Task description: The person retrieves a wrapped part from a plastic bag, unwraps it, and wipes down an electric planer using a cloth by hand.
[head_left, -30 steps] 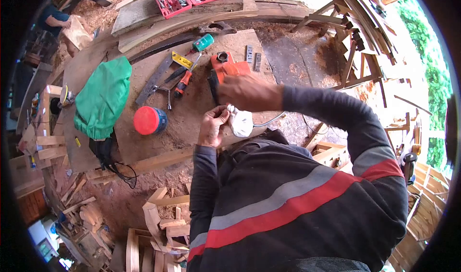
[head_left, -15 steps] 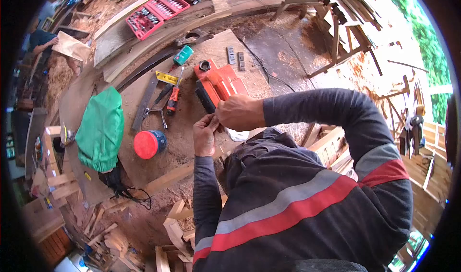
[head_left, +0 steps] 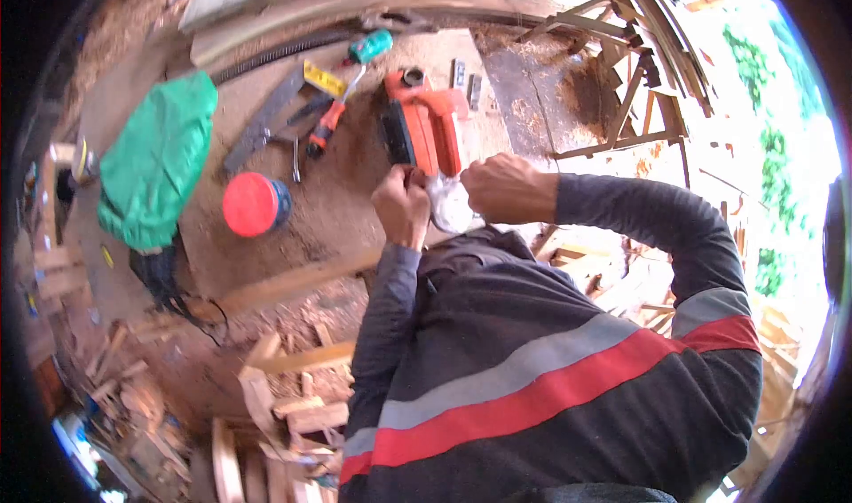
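Observation:
Both hands are close together at the near end of an orange power tool [head_left: 426,130], which lies on the wooden board. My left hand [head_left: 403,206] is closed, its fingertips at the edge of a white cloth-like bundle [head_left: 451,205]. My right hand [head_left: 509,189] is closed at the bundle's other side, pinching its edge. The bundle hangs between the two hands; fingers hide its top. Left of the tool lie a red-and-black screwdriver [head_left: 327,130], a yellow-handled square [head_left: 323,79] and a jar with a red lid [head_left: 250,205].
A green cloth cover [head_left: 160,160] lies over something at the left, with a black cord [head_left: 202,322] below. Two small metal pieces [head_left: 475,91] sit beyond the orange tool. A green-handled tool [head_left: 370,47] is near the back. Wooden frames [head_left: 302,361] stand below the board.
My right hand has moved away to the right from my left, and the white bundle shows between them. The camera view has shifted too.

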A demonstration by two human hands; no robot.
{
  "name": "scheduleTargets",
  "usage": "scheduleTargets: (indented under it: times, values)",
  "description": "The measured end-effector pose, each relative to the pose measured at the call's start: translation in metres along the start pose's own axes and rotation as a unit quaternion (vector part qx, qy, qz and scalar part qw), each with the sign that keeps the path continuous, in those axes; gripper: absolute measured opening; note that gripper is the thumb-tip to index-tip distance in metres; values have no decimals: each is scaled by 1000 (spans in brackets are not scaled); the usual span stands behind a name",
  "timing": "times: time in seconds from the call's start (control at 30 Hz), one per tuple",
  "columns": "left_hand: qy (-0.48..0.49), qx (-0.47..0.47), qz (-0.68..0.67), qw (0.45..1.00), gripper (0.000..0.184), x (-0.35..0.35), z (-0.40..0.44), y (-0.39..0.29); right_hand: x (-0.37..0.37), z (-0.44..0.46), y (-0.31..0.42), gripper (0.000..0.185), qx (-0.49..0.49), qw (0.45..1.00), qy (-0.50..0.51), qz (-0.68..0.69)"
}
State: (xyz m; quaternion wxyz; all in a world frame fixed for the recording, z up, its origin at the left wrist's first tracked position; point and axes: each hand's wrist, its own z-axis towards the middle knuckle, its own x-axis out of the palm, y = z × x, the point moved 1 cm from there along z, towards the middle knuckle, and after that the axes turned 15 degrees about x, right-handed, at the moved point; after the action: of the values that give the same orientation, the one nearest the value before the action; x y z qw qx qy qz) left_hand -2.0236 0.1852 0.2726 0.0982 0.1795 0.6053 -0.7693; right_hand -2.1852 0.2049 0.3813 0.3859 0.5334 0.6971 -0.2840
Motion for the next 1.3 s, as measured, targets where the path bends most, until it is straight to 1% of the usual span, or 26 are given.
scheduleTargets:
  times: [0.03,0.07,0.13,0.17,0.2,0.27,0.3,0.33,0.37,0.4,0.43,0.47,0.53,0.6,0.7,0.73,0.8,0.83,0.87,0.93,0.97,1.07,1.1,1.17,1.2,1.3]
  values:
    - [-24,-6,-11,1000,10,5,-2,1,-2,-7,4,16,52,998,26,12]
    - [-44,8,-48,998,10,12,-4,3,4,-8,3,16,41,999,28,6]
    - [-29,68,6,997,12,7,3,3,4,-10,-1,17,-38,999,-21,-9]
    - [13,30,-20,999,14,1,8,5,-2,-15,-3,17,-7,998,-63,15]
    - [9,31,-16,999,14,-4,11,7,-7,-15,-6,17,-11,998,-67,14]
    - [148,25,-18,989,20,-27,23,-14,-18,-17,-4,17,-59,990,-130,-8]
    - [190,38,1,981,23,-29,28,-17,-19,-12,-3,14,-62,990,-125,-26]
    - [188,40,8,981,23,-28,28,-14,-21,-6,-3,14,-66,989,-131,-24]
    - [214,-103,-176,955,23,-23,26,-8,-24,0,-3,15,-127,976,-172,-33]
    - [225,-238,-352,877,22,-19,25,-4,-28,4,-3,16,-188,958,-212,-44]
    - [206,-320,-427,820,22,-32,22,-22,-29,7,-4,17,-206,954,-207,-62]
    - [202,-318,-424,824,22,-34,18,-20,-31,10,-7,17,-210,953,-212,-61]
    - [179,-396,-493,754,25,-35,8,-16,-31,14,-12,21,-267,941,-203,-52]
    - [168,-396,-486,761,25,-35,4,-19,-34,16,-13,25,-285,939,-185,-49]
    - [75,-440,-653,611,18,-22,-7,-13,-37,24,-15,28,-316,930,-185,34]
    - [37,-435,-643,629,19,-13,-12,-11,-37,28,-15,28,-328,925,-190,34]
    - [32,-382,-624,681,14,-8,-17,-16,-37,40,-16,34,-324,934,-110,103]
    - [30,-377,-622,686,14,-11,-17,-17,-36,45,-17,30,-295,940,-77,154]
    - [46,-365,-627,686,14,-13,-18,-18,-36,51,-17,30,-297,939,-82,153]
    - [66,-354,-631,687,15,-15,-20,-20,-41,64,-17,26,-232,954,-23,191]
    - [54,-348,-635,688,16,-14,-23,-20,-42,67,-13,16,-162,967,14,197]
    - [49,-339,-644,684,17,-10,-31,-15,-54,77,5,14,-44,961,191,196]
    - [49,-325,-645,690,17,-9,-33,-13,-51,84,6,12,-92,967,184,148]
    - [49,-310,-638,703,18,-11,-33,-16,-44,96,9,20,-188,968,156,57]
    - [54,-312,-639,701,18,-12,-32,-18,-41,102,11,23,-154,965,204,67]
    - [53,-331,-590,735,18,-16,-29,-19,-66,93,20,25,-108,956,259,87]
